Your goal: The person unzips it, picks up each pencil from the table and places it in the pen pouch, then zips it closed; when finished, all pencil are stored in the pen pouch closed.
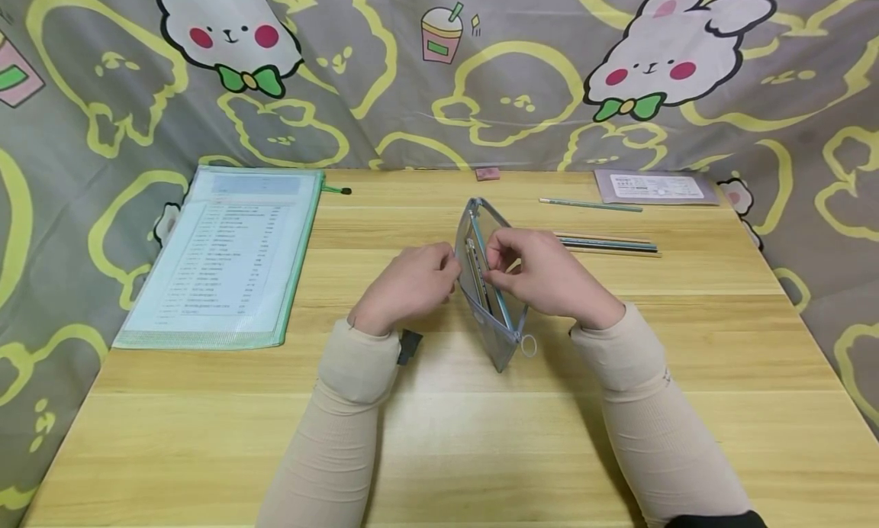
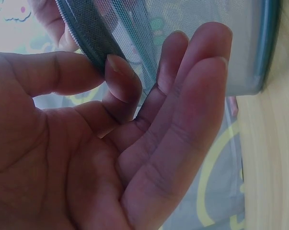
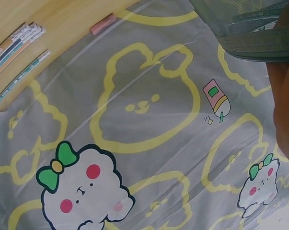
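Observation:
A grey-blue mesh zip pencil pouch (image 1: 499, 343) stands tilted on the table with its mouth open upward. Several pencils (image 1: 478, 272) lie lengthwise inside it. My left hand (image 1: 414, 278) pinches the zipper edge on the pouch's left side between thumb and index finger, its other fingers spread along the mesh, as the left wrist view shows. On the opposite side, my right hand (image 1: 542, 272) grips the right rim with curled thumb and fingers, the tips partly hidden in the mouth. A ring pull (image 1: 528, 346) hangs at the near end.
Several pencils (image 1: 607, 245) lie together right of the pouch, with a single green pencil (image 1: 590, 204) behind them. A pink eraser (image 1: 487, 174) and a purple packet (image 1: 655, 187) are at the back edge. A clear zip document folder (image 1: 220, 261) lies on the left. Patterned cloth surrounds the table.

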Demonstrator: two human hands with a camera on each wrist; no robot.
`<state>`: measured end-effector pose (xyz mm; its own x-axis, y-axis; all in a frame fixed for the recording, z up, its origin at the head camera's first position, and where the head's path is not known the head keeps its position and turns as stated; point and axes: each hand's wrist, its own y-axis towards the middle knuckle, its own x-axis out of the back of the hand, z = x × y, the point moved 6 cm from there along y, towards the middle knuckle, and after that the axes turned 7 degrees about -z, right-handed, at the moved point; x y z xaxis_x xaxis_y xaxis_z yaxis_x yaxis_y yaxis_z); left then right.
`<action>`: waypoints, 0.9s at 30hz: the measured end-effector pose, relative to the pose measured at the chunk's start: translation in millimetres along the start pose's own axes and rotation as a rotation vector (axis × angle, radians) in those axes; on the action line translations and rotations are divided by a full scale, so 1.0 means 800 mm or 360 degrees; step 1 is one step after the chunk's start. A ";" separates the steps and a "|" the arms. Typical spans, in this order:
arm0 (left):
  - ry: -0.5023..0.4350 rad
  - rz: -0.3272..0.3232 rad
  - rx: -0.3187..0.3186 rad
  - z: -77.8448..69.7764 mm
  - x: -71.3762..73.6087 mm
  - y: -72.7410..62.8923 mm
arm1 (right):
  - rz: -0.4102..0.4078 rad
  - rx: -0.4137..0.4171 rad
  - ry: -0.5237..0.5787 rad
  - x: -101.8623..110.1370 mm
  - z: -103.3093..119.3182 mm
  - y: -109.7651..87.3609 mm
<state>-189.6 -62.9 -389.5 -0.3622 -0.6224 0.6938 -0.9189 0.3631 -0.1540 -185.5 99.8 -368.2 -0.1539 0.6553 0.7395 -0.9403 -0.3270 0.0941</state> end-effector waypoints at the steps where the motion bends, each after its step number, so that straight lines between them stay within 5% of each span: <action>1: 0.0002 0.0001 -0.0002 0.000 0.000 0.000 | 0.0003 -0.0001 0.0004 0.000 0.000 0.000; 27: -0.0005 -0.0013 -0.0004 -0.001 0.001 0.000 | -0.0002 -0.0030 -0.0011 0.009 -0.002 -0.001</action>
<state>-189.4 -63.0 -388.6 -0.3552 -0.6277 0.6927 -0.9215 0.3598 -0.1465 -186.7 105.7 -364.3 -0.1508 0.6511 0.7438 -0.9461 -0.3132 0.0824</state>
